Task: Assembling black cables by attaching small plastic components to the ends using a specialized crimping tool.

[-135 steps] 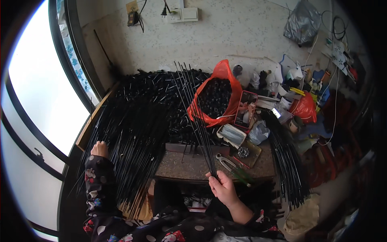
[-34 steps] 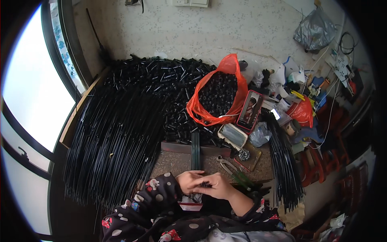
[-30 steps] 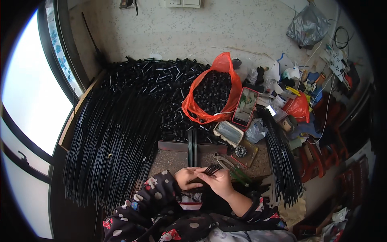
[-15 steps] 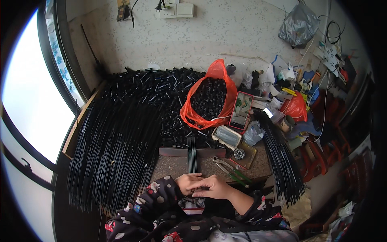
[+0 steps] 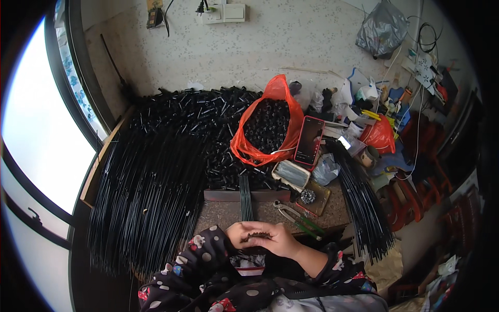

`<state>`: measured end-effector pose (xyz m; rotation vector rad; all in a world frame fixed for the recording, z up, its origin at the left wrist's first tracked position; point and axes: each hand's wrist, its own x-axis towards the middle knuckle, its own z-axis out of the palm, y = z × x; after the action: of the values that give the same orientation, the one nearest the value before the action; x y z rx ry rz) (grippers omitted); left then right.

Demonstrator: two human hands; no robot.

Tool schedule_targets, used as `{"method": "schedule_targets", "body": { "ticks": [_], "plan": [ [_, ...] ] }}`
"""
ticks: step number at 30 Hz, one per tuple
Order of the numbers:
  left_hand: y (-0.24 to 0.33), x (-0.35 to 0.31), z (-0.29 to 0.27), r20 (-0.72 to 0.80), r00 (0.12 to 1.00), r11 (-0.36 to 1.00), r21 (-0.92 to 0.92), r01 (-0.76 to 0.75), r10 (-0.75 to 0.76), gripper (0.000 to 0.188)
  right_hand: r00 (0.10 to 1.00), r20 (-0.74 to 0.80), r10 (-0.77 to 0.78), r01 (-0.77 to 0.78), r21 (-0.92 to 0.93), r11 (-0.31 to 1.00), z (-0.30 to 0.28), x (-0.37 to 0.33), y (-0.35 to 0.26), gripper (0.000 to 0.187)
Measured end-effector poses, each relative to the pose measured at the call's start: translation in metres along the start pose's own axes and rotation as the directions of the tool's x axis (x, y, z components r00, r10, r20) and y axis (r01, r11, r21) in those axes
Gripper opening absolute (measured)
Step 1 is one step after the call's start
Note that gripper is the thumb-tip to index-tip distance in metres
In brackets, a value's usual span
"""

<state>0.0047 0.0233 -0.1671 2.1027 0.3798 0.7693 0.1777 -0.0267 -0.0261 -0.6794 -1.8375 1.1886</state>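
My left hand (image 5: 236,235) is closed round the near end of a flat bundle of thin black rods (image 5: 246,200). The rods run side by side over a low dark ledge (image 5: 218,196) toward a heap of black tubular parts (image 5: 197,109). My right hand (image 5: 281,242) presses against the left one, its fingers laid across the top. Between thumb and fingers it grips a short dark row of small toothed pieces (image 5: 257,235); whether these are the rods' own ends I cannot tell. The palms are hidden.
A large sheaf of black rods (image 5: 145,203) covers the left side, a smaller one (image 5: 364,208) the right. An orange bag (image 5: 293,117) holds black parts. Beside it are a phone (image 5: 309,140), an open box (image 5: 292,174), green-handled pliers (image 5: 299,221) and a small round metallic piece (image 5: 307,196).
My right fingers have shifted up over my left hand, baring the dark toothed row between them. The phone screen has gone from a bright picture to a darker one.
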Motion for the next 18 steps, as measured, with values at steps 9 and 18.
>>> {"method": "schedule_targets", "body": {
  "ticks": [9, 18],
  "plan": [
    [0.067, 0.020, -0.031, -0.079, 0.994, 0.995, 0.058, 0.083, -0.079, 0.026, 0.904, 0.400, 0.149, -0.060, -0.229, 0.972, -0.039, 0.033, -0.033, 0.035],
    [0.158, 0.065, -0.075, -0.052, 0.991, 0.942, -0.322, 0.097, -0.120, 0.020, 0.948, -0.172, 0.269, -0.261, 0.067, 0.963, -0.110, 0.098, 0.064, 0.037]
  ]
}}
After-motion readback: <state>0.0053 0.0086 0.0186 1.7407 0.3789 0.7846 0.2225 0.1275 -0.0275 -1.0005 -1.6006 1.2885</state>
